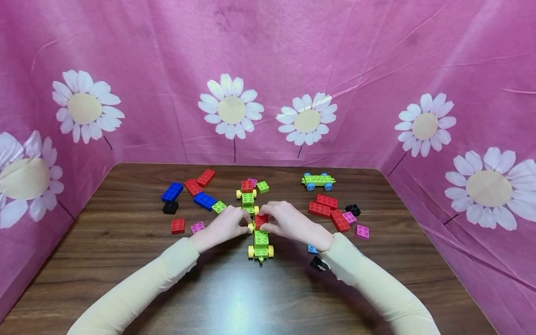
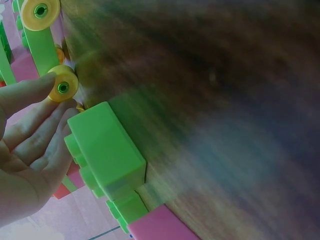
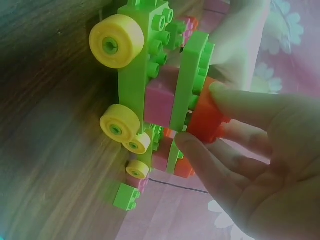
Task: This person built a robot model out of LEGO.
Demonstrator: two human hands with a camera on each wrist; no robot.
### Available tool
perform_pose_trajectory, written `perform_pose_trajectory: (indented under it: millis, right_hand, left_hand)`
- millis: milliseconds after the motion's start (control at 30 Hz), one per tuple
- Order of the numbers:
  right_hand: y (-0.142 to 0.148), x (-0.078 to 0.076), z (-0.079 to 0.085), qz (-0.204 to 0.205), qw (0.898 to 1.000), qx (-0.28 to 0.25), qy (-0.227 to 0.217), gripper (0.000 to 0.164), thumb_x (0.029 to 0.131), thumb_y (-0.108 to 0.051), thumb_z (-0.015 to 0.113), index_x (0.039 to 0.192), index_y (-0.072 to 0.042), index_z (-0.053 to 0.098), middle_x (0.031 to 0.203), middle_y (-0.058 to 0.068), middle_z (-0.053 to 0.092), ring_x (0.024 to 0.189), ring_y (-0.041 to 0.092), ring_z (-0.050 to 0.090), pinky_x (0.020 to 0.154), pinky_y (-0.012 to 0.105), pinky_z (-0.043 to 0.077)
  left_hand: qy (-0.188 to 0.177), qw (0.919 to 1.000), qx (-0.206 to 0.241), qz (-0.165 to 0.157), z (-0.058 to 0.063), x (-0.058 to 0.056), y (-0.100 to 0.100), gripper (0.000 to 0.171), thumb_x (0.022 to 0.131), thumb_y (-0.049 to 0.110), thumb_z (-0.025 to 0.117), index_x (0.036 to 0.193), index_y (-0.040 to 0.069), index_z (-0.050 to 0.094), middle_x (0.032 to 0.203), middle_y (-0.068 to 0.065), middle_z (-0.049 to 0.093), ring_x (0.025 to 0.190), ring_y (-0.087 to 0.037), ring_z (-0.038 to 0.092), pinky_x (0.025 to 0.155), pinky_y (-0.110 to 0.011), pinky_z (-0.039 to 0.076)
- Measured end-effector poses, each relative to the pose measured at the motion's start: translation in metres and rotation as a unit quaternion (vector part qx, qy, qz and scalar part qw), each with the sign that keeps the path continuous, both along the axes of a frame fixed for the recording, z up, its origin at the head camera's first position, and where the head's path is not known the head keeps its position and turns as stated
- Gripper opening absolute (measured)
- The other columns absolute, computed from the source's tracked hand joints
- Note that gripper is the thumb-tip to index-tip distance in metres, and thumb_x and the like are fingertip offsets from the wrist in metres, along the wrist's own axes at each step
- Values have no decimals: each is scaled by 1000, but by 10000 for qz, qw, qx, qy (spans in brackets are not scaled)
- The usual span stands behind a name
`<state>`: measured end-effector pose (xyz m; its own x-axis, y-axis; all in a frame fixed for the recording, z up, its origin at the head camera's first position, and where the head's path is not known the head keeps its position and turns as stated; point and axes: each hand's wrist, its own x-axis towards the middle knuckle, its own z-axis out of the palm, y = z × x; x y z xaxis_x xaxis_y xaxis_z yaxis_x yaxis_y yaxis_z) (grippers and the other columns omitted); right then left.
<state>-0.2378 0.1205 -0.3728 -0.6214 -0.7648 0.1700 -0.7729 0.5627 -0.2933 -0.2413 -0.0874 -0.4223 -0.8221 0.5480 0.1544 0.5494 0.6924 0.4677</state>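
Near the middle of the table stands a toy car with a green wheeled base point(image 3: 132, 85), yellow wheels and a pink brick point(image 3: 161, 95) carrying a long green brick point(image 3: 187, 85). My right hand point(image 1: 289, 223) pinches a red brick point(image 3: 204, 115) between thumb and fingers, right at the studs of that long green brick. From the other side, my left hand point(image 1: 228, 225) holds the car by a yellow wheel point(image 2: 64, 84), thumb on its face and fingers beneath. Directly behind is a second, similar car point(image 1: 248, 199) with a red brick point(image 1: 247, 185) on top.
At the back right stands a green base with blue wheels point(image 1: 319, 180). Loose red bricks point(image 1: 326, 201) and a black piece point(image 1: 353, 210) lie right; blue bricks point(image 1: 172, 191), red bricks point(image 1: 206, 177) and a black piece point(image 1: 170, 207) lie left. Another black piece point(image 1: 319, 264) is by the right sleeve.
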Motion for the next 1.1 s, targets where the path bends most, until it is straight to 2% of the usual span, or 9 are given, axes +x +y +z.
perform_pose_trajectory:
  millis: [233,533,767,1000,1100]
  right_hand:
    - [0,1,-2,-185,9997,-145,-12,20,83,-21,80,96,-9,71,87,2,69,75,16,63,69,23,51]
    - [2,2,-2,-51,9995,-183,-253,26,87,-18,77,109,-4,74,95,7,75,76,20,67,65,17,50]
    - [7,1,-2,322,9991,-229,-130,25,91,-11,70,114,1,73,98,11,75,78,14,67,71,32,59]
    - [5,-1,3,141,9995,-135,-247,25,88,-14,75,110,-3,75,93,7,75,73,9,63,65,16,51]
    - [3,0,5,102,9998,-67,-136,24,87,-14,75,109,-3,75,92,6,75,74,9,64,66,16,51]
  left_hand:
    - [67,10000,-6,-12,1,0,0,11,80,11,80,87,4,76,85,-6,76,70,-8,61,63,-23,49]
    - [21,10000,-75,10,0,1,0,11,80,12,81,87,5,76,85,-6,76,73,-10,66,66,-24,53]
    - [-9,10000,-71,15,-1,2,0,12,80,12,80,88,4,76,86,-6,77,75,-12,68,67,-25,54]
    - [10,10000,-66,71,0,1,1,12,80,13,81,87,4,76,86,-6,77,74,-12,67,66,-25,53]
    - [-4,10000,-54,83,1,1,1,12,80,12,81,88,4,76,86,-7,77,74,-12,67,66,-26,53]
